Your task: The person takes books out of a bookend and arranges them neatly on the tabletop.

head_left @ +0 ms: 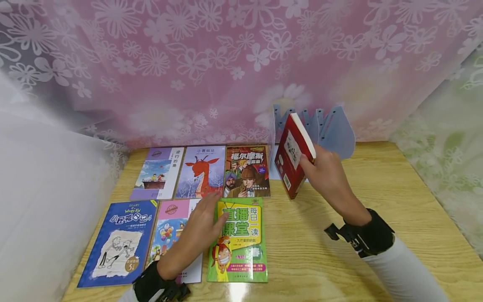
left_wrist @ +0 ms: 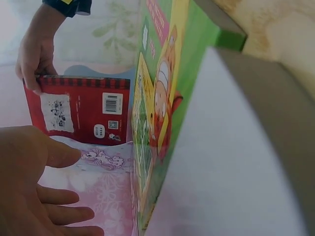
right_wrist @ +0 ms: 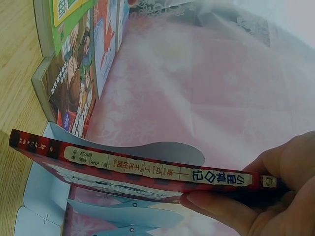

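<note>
My right hand (head_left: 332, 178) pinches a red book (head_left: 288, 151) by its upper end, thumb on one cover. Tilted, the book stands at the left part of a light-blue book rack (head_left: 337, 130) with several dividers. Its spine (right_wrist: 128, 166) shows in the right wrist view, between divider plates. Whether its lower end touches the rack's base, I cannot tell. My left hand (head_left: 198, 233) hovers with relaxed fingers over a pink-and-white book (head_left: 170, 224), partly hiding it, beside a green book (head_left: 245, 247). Nothing is held in the left hand.
Behind lie a purple-and-white book (head_left: 154, 174), a deer-cover book (head_left: 200, 172) and a detective-cover book (head_left: 247, 172), close to the rack's left side. A blue book (head_left: 118, 243) lies front left. Floral cloth (head_left: 211, 75) rises behind the wooden table (head_left: 396, 201).
</note>
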`<state>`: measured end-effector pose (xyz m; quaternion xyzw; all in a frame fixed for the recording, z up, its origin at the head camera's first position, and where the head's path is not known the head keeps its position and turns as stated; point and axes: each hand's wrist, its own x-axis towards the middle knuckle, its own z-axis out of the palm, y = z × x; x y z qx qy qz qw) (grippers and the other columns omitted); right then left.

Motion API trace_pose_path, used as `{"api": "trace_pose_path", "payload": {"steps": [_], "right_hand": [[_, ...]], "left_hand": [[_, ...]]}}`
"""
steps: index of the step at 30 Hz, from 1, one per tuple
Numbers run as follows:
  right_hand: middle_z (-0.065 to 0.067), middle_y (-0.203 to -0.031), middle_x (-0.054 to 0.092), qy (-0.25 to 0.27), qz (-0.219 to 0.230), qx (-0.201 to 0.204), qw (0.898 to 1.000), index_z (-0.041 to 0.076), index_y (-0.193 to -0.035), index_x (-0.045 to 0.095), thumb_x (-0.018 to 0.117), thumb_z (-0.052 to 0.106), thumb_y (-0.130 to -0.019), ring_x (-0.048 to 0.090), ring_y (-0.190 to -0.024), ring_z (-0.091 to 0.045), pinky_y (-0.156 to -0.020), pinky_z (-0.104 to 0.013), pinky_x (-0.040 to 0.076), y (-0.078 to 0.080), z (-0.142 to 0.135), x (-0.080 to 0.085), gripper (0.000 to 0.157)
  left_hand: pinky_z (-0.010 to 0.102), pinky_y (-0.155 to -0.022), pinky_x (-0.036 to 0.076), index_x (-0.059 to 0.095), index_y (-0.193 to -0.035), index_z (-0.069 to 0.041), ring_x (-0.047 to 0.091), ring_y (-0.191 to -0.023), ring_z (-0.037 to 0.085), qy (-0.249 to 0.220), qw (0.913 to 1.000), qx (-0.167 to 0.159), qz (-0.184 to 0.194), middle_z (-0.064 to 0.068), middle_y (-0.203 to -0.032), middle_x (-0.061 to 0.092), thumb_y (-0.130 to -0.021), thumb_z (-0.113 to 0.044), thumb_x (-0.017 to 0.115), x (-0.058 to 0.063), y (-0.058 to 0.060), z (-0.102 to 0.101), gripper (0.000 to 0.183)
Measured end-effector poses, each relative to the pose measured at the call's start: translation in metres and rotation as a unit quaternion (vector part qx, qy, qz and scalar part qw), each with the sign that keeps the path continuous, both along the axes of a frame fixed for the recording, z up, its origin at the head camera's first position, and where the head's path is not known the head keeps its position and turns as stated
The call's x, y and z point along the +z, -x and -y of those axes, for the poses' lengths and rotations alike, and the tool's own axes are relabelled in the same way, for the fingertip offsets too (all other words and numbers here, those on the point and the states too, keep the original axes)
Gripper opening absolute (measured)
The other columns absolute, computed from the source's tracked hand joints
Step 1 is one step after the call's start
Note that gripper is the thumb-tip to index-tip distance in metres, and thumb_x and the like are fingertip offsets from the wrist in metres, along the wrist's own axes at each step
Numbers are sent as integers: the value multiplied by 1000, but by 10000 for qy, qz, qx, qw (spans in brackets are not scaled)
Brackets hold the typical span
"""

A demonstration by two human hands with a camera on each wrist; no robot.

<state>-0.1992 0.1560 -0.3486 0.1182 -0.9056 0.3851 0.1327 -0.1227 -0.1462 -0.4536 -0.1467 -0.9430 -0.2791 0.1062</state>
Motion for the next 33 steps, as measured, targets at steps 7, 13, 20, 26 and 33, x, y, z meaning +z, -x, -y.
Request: {"api": "trace_pose_path", "payload": {"steps": [7,13,20,26,33], "right_hand": [[-26,-112,62,-7,41,-22,10000,-5,-125,52,53,19,-96,65,-84,-37,-50,-42,55,-11,-3,2,38],[-24,-115,61,-28,-78,62,9999,-2,-128,50,54,18,-95,65,-88,-39,-58,-50,55,-19,-6,4,38],[-25,-111,63,-137,-81,61,9999,-2,-126,52,54,19,-95,66,-84,-37,-53,-44,56,-29,-7,4,37],[-26,-109,63,-190,-171,46,9997,-4,-125,52,54,17,-95,66,-82,-38,-51,-44,56,-35,-9,4,37],[-24,-117,60,-65,40,33,10000,-1,-130,49,58,18,-94,64,-90,-39,-59,-49,55,-44,-10,5,41]], "left_hand": [[52,-104,33,43,-139,-3,37,-131,33,-24,9999,-92,57,18,-140,45,-87,-28,68,3,-1,-4,62],[49,-106,32,42,-140,-6,33,-134,27,-114,9997,-206,56,15,-144,42,-89,-28,66,6,-1,-8,61],[46,-107,31,40,-142,-8,31,-135,23,-148,9995,-268,115,10,-145,41,-89,-28,66,9,-1,-13,62],[49,-106,32,37,-144,-11,33,-133,26,-172,9990,-414,41,12,-144,42,-89,-29,65,13,0,-18,64],[46,-106,32,36,-145,-9,32,-134,23,-311,9977,-598,-8,10,-147,39,-89,-29,67,22,3,-31,67]]}}
